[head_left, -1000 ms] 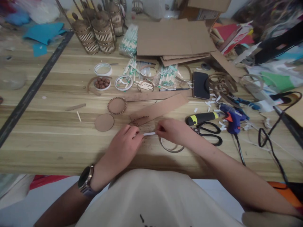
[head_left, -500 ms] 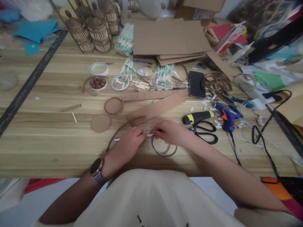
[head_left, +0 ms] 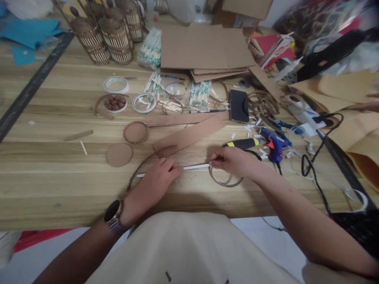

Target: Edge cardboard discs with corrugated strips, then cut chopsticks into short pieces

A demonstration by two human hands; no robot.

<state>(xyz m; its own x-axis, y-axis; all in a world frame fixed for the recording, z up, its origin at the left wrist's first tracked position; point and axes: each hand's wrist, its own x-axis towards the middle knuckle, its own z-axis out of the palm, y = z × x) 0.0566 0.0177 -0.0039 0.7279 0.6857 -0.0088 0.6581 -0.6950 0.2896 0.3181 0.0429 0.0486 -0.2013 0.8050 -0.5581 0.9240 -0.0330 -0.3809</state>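
A narrow white strip (head_left: 196, 167) runs between my hands, low over the wooden table. My left hand (head_left: 160, 175), with a watch on its wrist, is closed on the strip, whose far end sticks out on the left. My right hand (head_left: 229, 159) pinches the strip's right end. Just below my right hand is a thin brown ring (head_left: 226, 185); whether the fingers touch it I cannot tell. Left of my left hand curves a dark notched strip (head_left: 136, 170). Behind it lie a cardboard disc (head_left: 119, 154) and a rimmed disc (head_left: 136, 132).
A glue gun (head_left: 275, 146), a yellow-black tool (head_left: 241, 143) and partly hidden scissors lie at the right. Farther back are a phone (head_left: 239, 105), cardboard sheets (head_left: 204, 47), tape rolls and a bowl of brown balls (head_left: 115, 103). Another person's hand (head_left: 367, 106) shows at the right edge.
My right hand has moved right, away from my left, and more of the white strip shows between them. The brown ring has shifted right too. The view has turned slightly, bringing in another person's hand.
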